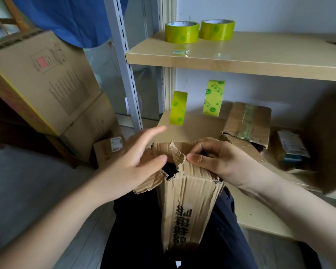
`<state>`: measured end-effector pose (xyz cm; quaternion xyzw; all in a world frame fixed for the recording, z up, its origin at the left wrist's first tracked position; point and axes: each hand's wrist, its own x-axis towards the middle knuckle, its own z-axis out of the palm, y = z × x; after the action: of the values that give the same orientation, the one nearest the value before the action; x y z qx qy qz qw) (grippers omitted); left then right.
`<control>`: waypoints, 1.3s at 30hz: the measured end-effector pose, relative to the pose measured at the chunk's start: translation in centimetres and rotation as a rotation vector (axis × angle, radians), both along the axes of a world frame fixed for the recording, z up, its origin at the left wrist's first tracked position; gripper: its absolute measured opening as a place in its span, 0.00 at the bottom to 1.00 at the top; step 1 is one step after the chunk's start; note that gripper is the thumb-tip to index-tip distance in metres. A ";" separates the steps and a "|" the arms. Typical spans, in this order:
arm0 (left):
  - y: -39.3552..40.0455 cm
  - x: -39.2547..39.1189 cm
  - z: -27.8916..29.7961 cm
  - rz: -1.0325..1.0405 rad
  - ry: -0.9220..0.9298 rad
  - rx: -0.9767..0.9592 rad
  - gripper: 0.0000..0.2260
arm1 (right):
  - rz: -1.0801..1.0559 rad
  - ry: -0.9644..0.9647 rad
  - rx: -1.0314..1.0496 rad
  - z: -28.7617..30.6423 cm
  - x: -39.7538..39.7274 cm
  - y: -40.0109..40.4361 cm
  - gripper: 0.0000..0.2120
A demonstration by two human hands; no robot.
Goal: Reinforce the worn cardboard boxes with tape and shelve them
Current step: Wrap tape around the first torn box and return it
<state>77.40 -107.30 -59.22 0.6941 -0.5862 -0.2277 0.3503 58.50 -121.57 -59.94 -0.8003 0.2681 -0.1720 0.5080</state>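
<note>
— Two hands are set at the torn top of the worn cardboard box [184,200], which is stood on the lap, close against the lower shelf board [260,218]. How is it expected to handle?

— Light and limp, by the look of it. The corrugated walls are creased along their flutes and the top flap [176,154] is ragged, so little stiffness should be counted on near the rim. Tearing is the likely risk if the frayed edges are pulled.

— Where should hold be taken?

— Lower down, on the sounder side panels, is judged safer. At present the right hand [219,162] is curled over the far top edge, thumb pressed to the flap. The left hand [142,158] is spread, its fingers straight; its thumb seems to touch the torn corner, though contact cannot be confirmed.

— And its orientation?

— The long axis is run from the lap up and away toward the shelving, the open, damaged end pointed at the shelves, the printed face turned up to the camera.

— Tape?

— Four yellow-green tape rolls are seen: two on the upper shelf [182,55], two stood on edge on a box below.
</note>
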 end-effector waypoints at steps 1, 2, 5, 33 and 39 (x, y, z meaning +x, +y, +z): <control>0.5 0.2 -0.2 0.139 0.060 0.053 0.29 | 0.000 0.014 -0.007 0.1 0.0 -0.1 0.06; 1.1 0.3 -0.4 0.278 0.193 0.111 0.34 | -0.001 0.030 -0.017 0.2 -0.1 -0.2 0.05; 2.7 0.3 -0.8 0.432 0.731 0.019 0.27 | -0.005 0.069 -0.035 0.4 -0.1 -0.2 0.05; -1.0 -3.0 -1.7 -0.035 -0.160 -0.171 0.28 | 0.184 0.024 -0.505 -0.6 -1.3 1.6 0.29; -0.6 -2.3 -1.7 -0.052 -0.135 -0.062 0.39 | 0.279 0.076 -0.408 -0.4 -1.2 0.8 0.33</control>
<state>75.13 -107.86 -60.96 0.6812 -0.6331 -0.1713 0.3252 57.35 -120.77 -60.29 -0.9215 0.1337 -0.1205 0.3441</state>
